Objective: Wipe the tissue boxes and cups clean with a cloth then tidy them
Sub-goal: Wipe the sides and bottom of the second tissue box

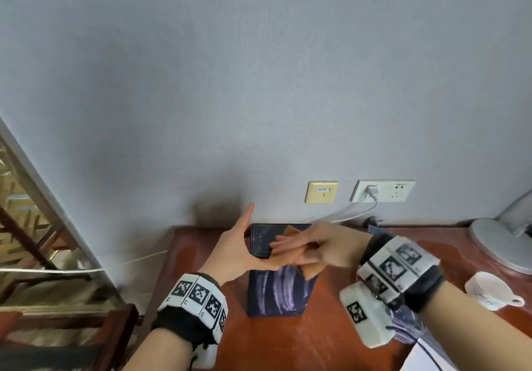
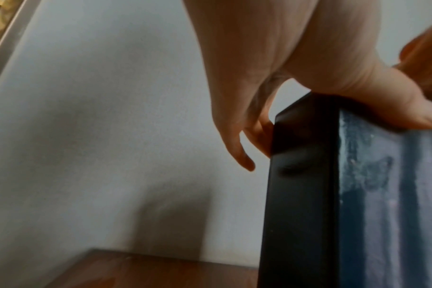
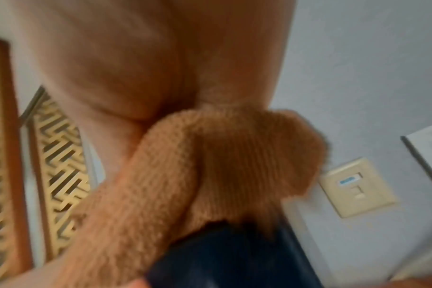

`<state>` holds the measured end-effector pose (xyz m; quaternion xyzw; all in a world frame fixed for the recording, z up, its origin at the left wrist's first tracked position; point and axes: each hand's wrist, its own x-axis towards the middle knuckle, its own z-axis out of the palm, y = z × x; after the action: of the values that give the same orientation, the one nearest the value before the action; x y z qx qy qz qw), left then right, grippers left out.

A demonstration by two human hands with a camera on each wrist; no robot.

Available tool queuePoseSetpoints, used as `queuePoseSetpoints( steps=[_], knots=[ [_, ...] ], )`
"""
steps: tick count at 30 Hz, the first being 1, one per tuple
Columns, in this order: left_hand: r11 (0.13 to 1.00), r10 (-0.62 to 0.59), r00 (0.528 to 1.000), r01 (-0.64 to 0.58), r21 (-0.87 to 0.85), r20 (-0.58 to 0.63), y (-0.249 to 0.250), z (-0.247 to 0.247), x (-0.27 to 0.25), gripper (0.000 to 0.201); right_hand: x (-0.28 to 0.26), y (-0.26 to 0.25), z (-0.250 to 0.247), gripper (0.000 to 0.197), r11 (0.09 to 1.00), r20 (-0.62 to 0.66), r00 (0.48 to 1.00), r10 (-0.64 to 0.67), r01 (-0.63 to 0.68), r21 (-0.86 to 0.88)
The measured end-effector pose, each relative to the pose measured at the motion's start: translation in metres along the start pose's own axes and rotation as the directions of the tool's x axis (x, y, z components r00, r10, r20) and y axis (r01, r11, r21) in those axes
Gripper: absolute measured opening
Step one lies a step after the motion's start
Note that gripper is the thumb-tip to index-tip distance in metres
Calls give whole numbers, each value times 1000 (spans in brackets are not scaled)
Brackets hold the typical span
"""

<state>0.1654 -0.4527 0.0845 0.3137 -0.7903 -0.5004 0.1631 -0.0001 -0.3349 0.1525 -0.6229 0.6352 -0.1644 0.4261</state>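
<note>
A dark blue tissue box (image 1: 276, 293) with pale purple streaks stands upright on the wooden table (image 1: 316, 344). My left hand (image 1: 244, 252) grips its top left corner. In the left wrist view the thumb lies over the box's (image 2: 301, 194) top front edge and the fingers (image 2: 259, 136) sit behind it. My right hand (image 1: 325, 247) holds a brown cloth (image 1: 312, 270) and presses it on the box's top. The right wrist view shows the cloth (image 3: 210, 165) bunched under the palm against the box (image 3: 222, 259). A white cup (image 1: 486, 290) sits at the right.
A second dark patterned box (image 1: 408, 327) lies partly hidden behind my right wrist. A grey lamp base (image 1: 501, 244) stands at the back right. Wall sockets (image 1: 383, 191) with a plugged white cable are behind the table. The table's left edge drops beside a wooden chair (image 1: 115, 336).
</note>
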Motion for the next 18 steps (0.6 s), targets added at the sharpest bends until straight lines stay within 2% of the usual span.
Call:
queuePoseSetpoints(
  steps=[1,2,3,4,6,7,9,14,16,18],
  knots=[
    [1000,-3,1000,3,4,3,1,0,-1,125,0,1,-7,40,996,-103,994,25,-16,88],
    [1000,-5,1000,5,6,3,1,1,-1,125,3,4,-10,39,998,-251,967,40,-28,49],
    [1000,-4,1000,4,5,1,0,2,-1,125,10,7,-9,41,996,-360,932,35,-64,-67],
    [1000,-2,1000,2,4,-4,-1,2,-1,125,17,9,-4,43,974,-384,923,14,-99,-202],
    [1000,6,1000,-6,5,-8,-3,2,1,127,34,6,17,46,883,-324,944,-67,-95,-459],
    [1000,8,1000,-8,7,-8,-5,2,3,128,41,3,27,46,849,-293,947,-127,-49,-527],
    [1000,8,1000,-8,7,-15,-8,2,5,129,47,-4,36,47,834,-250,942,-224,52,-549],
    [1000,13,1000,-14,17,11,-9,2,6,131,35,3,31,47,890,-134,934,-332,263,-373],
    [998,22,999,-23,62,31,-7,1,4,131,26,5,27,48,932,-78,955,-286,258,-254],
    [992,12,999,-16,121,32,-6,-1,2,129,10,8,17,46,973,17,982,-190,190,-130]
  ],
)
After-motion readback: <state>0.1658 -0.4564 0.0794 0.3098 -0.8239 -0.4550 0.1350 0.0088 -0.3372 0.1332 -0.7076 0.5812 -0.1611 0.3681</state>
